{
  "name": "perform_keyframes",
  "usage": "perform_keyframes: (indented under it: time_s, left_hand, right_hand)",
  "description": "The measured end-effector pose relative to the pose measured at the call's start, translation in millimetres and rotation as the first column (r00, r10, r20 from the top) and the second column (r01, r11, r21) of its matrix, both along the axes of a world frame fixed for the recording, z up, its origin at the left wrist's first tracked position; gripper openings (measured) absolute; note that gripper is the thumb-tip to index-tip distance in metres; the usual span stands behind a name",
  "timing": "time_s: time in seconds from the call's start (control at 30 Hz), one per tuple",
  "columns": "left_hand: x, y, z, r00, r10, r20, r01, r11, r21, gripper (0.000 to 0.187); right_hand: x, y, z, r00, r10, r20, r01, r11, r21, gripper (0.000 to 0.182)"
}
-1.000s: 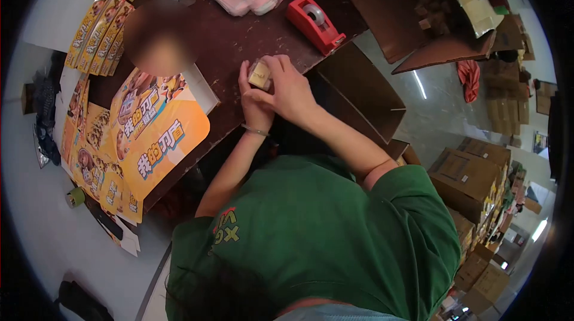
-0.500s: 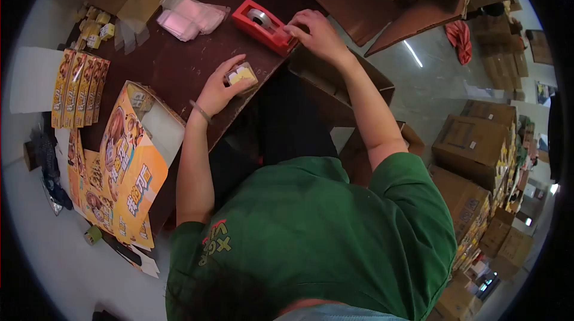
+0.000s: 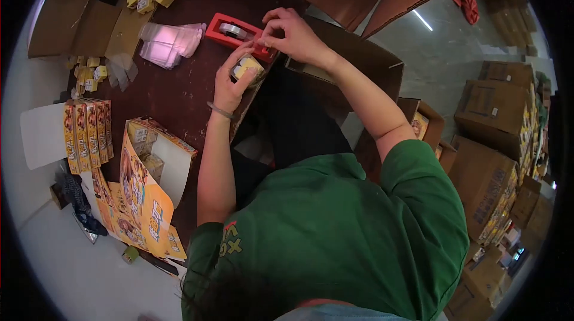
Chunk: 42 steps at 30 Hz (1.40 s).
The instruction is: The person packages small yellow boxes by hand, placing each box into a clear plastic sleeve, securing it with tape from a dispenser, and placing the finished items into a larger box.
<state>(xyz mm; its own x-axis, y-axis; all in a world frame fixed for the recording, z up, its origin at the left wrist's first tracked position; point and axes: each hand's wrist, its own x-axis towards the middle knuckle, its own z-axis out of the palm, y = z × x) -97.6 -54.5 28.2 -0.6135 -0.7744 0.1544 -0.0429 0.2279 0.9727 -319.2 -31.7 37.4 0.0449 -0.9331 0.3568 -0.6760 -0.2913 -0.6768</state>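
Observation:
My left hand [image 3: 228, 86] is closed around a small yellow-and-white box [image 3: 247, 70] at the table's edge. Just beyond it lies a red tape dispenser [image 3: 216, 23] holding a roll of clear tape [image 3: 233, 30]. Over the front end of the dispenser is my right hand [image 3: 294, 37], thumb and forefinger pinched together. Whatever is between those fingertips is too small to make out. The box and the right fingertips are close to each other, beside the dispenser's front end.
Clear plastic sleeves [image 3: 170, 43] lie on the dark red table [image 3: 194, 90]. Small yellow boxes [image 3: 145, 4] sit at the back left. An open display carton [image 3: 173, 168] holds several small boxes, beside upright orange cartons [image 3: 89, 132]. A cardboard box [image 3: 371, 72] stands below the table edge.
My left hand has brought the small box closer to the dispenser's front end. My right fingers have curled into a tighter pinch there. The whole view has shifted slightly.

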Motion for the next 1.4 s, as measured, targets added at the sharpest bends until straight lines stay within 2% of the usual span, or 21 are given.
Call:
perform_keyframes:
  time_s: [0.1, 0.23, 0.33, 0.43, 0.53, 0.63, 0.67, 0.73, 0.87, 0.9, 0.93, 1.03, 1.1, 1.17, 1.2, 1.23, 1.27, 1.3, 1.33, 1.37, 1.4]
  left_hand:
    - [1.1, 0.2, 2.5, 1.000, 0.008, 0.012, -0.008, 1.000, -0.004, 0.045]
    - [-1.1, -0.1, -0.5, 1.000, 0.018, -0.024, -0.018, 1.000, 0.019, 0.045]
    - [0.7, 5.0, 1.0, 0.999, 0.047, 0.001, -0.047, 0.991, 0.123, 0.042]
    - [-4.2, 11.3, -6.8, 0.979, 0.172, -0.105, -0.169, 0.985, 0.036, 0.038]
    - [7.6, 17.2, -9.3, 0.967, 0.252, -0.048, -0.249, 0.967, 0.057, 0.041]
    - [18.8, 20.4, -8.0, 0.949, 0.304, -0.082, -0.291, 0.946, 0.141, 0.037]
    - [19.9, 25.7, -5.5, 0.936, 0.343, -0.081, -0.312, 0.913, 0.263, 0.035]
    - [22.3, 25.6, -8.7, 0.940, 0.332, -0.075, -0.307, 0.923, 0.231, 0.036]
    - [27.8, 22.7, -11.0, 0.947, 0.269, -0.178, -0.209, 0.932, 0.296, 0.037]
    - [30.2, 22.7, -10.3, 0.941, 0.251, -0.225, -0.168, 0.928, 0.332, 0.036]
    - [33.4, 21.3, -7.6, 0.970, 0.226, -0.089, -0.200, 0.952, 0.234, 0.037]
    - [37.6, 23.9, -13.6, 0.928, 0.308, -0.212, -0.220, 0.908, 0.356, 0.036]
    - [40.6, 37.4, -9.9, 0.752, 0.427, -0.502, -0.017, 0.774, 0.633, 0.036]
    - [36.0, 57.3, -7.6, 0.620, 0.457, -0.637, 0.101, 0.759, 0.643, 0.037]
    - [34.4, 68.4, -6.4, 0.583, 0.456, -0.672, 0.123, 0.768, 0.628, 0.039]
    - [38.5, 75.2, 1.1, 0.576, 0.534, -0.618, 0.061, 0.726, 0.685, 0.044]
    - [47.7, 69.5, -1.0, 0.624, 0.444, -0.643, 0.034, 0.807, 0.590, 0.047]
    - [58.4, 60.8, -3.5, 0.670, 0.350, -0.655, 0.015, 0.876, 0.483, 0.051]
    - [58.7, 52.1, -3.3, 0.685, 0.388, -0.616, -0.111, 0.892, 0.438, 0.039]
    - [59.2, 41.9, -2.6, 0.811, 0.297, -0.504, -0.132, 0.932, 0.337, 0.035]
    - [55.7, 31.4, 6.7, 0.908, 0.208, -0.364, -0.130, 0.965, 0.227, 0.032]
  right_hand:
    - [0.3, 30.8, 32.9, 0.967, -0.066, 0.245, -0.011, 0.953, 0.302, 0.018]
    - [-4.6, 30.4, -18.7, 0.680, -0.200, 0.706, -0.229, 0.856, 0.463, 0.015]
    - [0.3, 32.0, -28.8, 0.619, -0.187, 0.763, -0.223, 0.890, 0.399, 0.016]
    - [5.0, 38.4, -23.5, 0.692, -0.228, 0.685, -0.114, 0.903, 0.415, 0.014]
    - [11.2, 55.8, -51.7, 0.820, -0.296, 0.489, 0.079, 0.906, 0.415, 0.011]
    - [35.9, 71.6, -33.5, 0.588, -0.232, 0.775, -0.092, 0.933, 0.349, 0.010]
    - [49.4, 74.1, -20.8, 0.484, -0.197, 0.853, -0.166, 0.936, 0.310, 0.010]
    - [70.8, 72.4, 3.5, 0.482, -0.129, 0.866, -0.267, 0.920, 0.286, 0.009]
    - [101.6, 59.5, 4.2, 0.694, -0.196, 0.693, 0.034, 0.970, 0.241, 0.020]
    - [101.6, 55.1, 0.4, 0.743, -0.202, 0.638, 0.072, 0.972, 0.223, 0.033]
    - [100.5, 54.7, -2.8, 0.809, -0.228, 0.542, 0.067, 0.951, 0.302, 0.037]
    - [100.2, 63.9, -11.2, 0.918, -0.258, 0.302, 0.109, 0.895, 0.434, 0.047]
    - [112.2, 79.2, -29.6, 0.934, -0.268, 0.236, 0.168, 0.913, 0.373, 0.050]
    - [116.8, 87.9, -9.9, 0.750, -0.241, 0.616, -0.054, 0.906, 0.421, 0.051]
    - [117.3, 84.8, -24.4, 0.586, -0.226, 0.778, -0.163, 0.908, 0.386, 0.051]
    - [109.0, 84.9, -5.9, 0.648, -0.164, 0.744, -0.194, 0.909, 0.369, 0.052]
    - [95.1, 83.1, 16.4, 0.704, -0.094, 0.704, -0.227, 0.909, 0.348, 0.055]
    - [83.0, 79.6, 42.4, 0.921, 0.045, 0.386, -0.114, 0.981, 0.156, 0.059]
    - [78.9, 72.3, 50.8, 0.976, 0.120, 0.184, -0.138, 0.987, 0.084, 0.061]
    - [77.0, 62.3, 51.6, 0.983, 0.181, -0.029, -0.180, 0.983, 0.021, 0.062]
    - [81.7, 50.9, 36.4, 0.969, 0.229, -0.096, -0.234, 0.971, -0.046, 0.063]
